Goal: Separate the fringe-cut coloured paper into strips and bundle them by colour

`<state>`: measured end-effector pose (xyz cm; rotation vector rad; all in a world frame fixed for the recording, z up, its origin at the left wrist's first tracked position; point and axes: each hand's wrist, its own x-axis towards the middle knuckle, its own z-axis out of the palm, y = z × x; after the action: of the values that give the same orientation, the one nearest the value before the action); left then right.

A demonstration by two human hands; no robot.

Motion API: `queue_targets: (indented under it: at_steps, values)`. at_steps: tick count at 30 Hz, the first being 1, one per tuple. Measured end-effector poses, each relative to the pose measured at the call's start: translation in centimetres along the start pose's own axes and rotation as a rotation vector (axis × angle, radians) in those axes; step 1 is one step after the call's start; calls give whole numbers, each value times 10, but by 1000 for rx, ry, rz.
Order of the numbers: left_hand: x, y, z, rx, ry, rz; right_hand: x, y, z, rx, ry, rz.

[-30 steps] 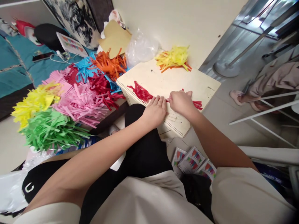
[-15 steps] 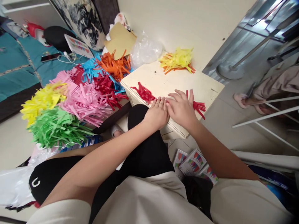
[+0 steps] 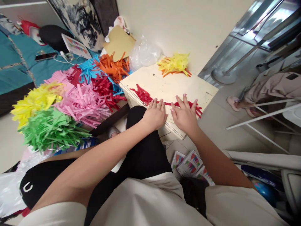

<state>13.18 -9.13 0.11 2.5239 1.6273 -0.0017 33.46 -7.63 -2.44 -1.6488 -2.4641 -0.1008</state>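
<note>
over there a dark phone (image 3: 45,56) lies on teal cloth (image 3: 14,82) by a white cable (image 3: 56,59), and a round stand base (image 3: 223,77) sits near another person's legs (image 3: 265,91).

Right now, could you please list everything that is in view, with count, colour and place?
Table: one, cream, centre
Red fringed paper: one length, red, across the table
Small bundle: one, yellow over orange, table's far edge
Fringed heap: many bundles, mixed colours, left of table
Plastic bag: one, clear, table's far-left corner
Packets: three, multicoloured, on floor
Phone: one, dark, on teal cloth
Other person's legs: brownish trousers, right side
Left hand: one, bare, on red paper
Right hand: one, bare, likewise
</note>
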Motion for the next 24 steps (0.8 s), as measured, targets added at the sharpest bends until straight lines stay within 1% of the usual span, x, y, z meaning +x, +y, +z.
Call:
queue_targets:
  at_steps: [3,8,11,14,19,22,24]
  values:
    - [-1,-2,-2,16,-19,-5,1,-3,-2,0,-6,1]
    - [-1,-9,1,30,27,-3,3,-8,-5,2,-22,10]
    - [2,-17,2,49,28,26,5,-10,-8,29,-2,5]
    - [9,-31,-2,51,54,74,10,-13,-11,55,10,1]
    - [22,-62,-10,-11,127,128,23,-10,-14,84,-13,-13]
    - [19,-78,-11,-35,134,125,26,-5,-11,116,-3,-20]
    - [15,-84,-10,-50,150,120,26,-3,-10,132,4,-27]
